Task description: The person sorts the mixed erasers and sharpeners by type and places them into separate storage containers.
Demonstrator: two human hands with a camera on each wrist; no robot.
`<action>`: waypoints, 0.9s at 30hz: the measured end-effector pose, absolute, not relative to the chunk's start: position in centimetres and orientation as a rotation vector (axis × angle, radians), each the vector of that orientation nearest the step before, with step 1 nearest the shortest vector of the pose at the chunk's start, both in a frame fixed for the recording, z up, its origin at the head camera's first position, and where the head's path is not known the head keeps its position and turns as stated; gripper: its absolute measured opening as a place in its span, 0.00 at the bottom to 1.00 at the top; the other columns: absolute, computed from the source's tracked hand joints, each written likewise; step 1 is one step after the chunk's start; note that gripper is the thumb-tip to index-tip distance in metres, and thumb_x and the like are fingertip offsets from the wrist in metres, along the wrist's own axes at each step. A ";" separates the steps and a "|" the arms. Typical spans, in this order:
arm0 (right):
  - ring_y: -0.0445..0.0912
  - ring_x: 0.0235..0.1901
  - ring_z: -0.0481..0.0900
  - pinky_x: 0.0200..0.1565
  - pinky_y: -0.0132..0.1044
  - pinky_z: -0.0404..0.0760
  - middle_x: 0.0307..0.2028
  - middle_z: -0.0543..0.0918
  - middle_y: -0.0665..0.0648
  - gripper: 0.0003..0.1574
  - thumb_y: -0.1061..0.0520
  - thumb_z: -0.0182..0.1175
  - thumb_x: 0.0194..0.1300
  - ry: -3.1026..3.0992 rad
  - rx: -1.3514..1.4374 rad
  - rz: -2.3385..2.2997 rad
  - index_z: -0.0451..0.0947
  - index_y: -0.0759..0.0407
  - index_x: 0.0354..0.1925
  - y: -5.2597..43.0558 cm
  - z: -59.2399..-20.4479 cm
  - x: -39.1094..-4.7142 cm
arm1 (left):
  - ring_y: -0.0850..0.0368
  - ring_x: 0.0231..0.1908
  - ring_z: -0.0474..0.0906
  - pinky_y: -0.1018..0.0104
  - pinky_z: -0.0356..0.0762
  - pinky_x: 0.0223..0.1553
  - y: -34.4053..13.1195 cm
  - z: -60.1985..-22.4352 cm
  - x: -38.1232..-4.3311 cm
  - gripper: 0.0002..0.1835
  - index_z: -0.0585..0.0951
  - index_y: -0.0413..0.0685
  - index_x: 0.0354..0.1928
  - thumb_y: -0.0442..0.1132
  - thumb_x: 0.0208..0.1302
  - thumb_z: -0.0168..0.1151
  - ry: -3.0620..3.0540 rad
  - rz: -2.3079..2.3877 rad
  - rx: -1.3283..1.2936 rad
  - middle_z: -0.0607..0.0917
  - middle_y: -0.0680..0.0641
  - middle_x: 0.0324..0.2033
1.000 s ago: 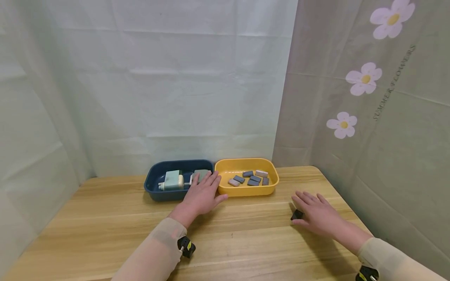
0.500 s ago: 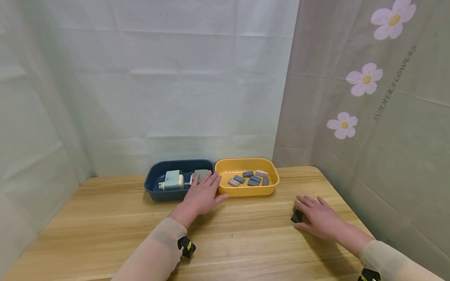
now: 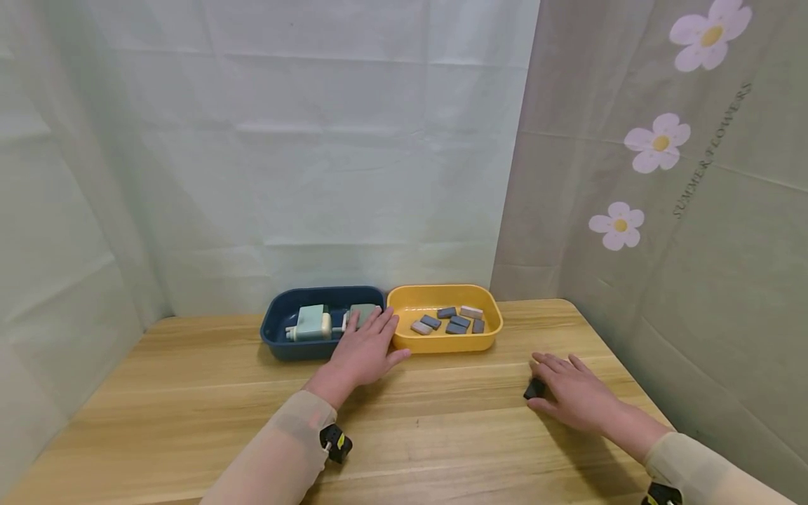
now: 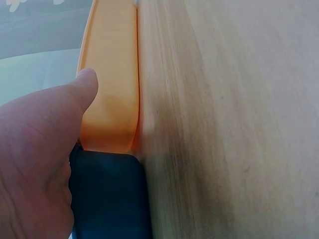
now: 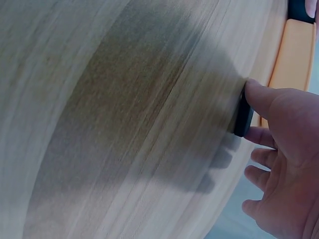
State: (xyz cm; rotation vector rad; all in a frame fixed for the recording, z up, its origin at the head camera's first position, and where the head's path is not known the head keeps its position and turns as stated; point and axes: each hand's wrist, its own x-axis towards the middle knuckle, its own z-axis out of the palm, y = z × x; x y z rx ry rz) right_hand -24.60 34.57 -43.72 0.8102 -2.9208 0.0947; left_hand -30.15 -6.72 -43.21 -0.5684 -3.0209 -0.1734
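My right hand [image 3: 577, 394] is low over the right part of the table, its thumb and index finger pinching a small black block [image 3: 535, 388] at its two ends. In the right wrist view the black block [image 5: 243, 113] stands between thumb [image 5: 259, 97] and index fingertip, the other fingers loosely bent. My left hand [image 3: 362, 352] lies with fingers straight over the spot where a dark blue bin [image 3: 271, 344] and a yellow bin [image 3: 442, 344] meet. From the left wrist, that hand [image 4: 37, 164] shows beside both bin walls, thumb pointing toward the yellow one.
Several small grey and whitish blocks [image 3: 456, 324] lie in the yellow bin. The blue bin holds a pale green, boxy thing [image 3: 311, 322] with a cream end, and a greyish green one [image 3: 362, 313] partly behind my left fingers. Cloth curtains [image 3: 328, 168] rise behind the table.
My right hand has drawn slightly back toward me, and its fingers have come in around the black block. My left hand stays in place.
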 end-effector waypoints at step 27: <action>0.65 0.65 0.82 0.67 0.77 0.72 0.64 0.83 0.70 0.22 0.45 0.81 0.67 -2.774 0.869 0.081 0.84 0.57 0.47 33.8 -42.5 -25.4 | 0.42 0.87 0.47 0.31 0.37 0.83 -6.7 -43.3 -30.2 0.47 0.61 0.46 0.88 0.68 0.82 0.56 -3.014 -0.187 -0.576 0.56 0.44 0.88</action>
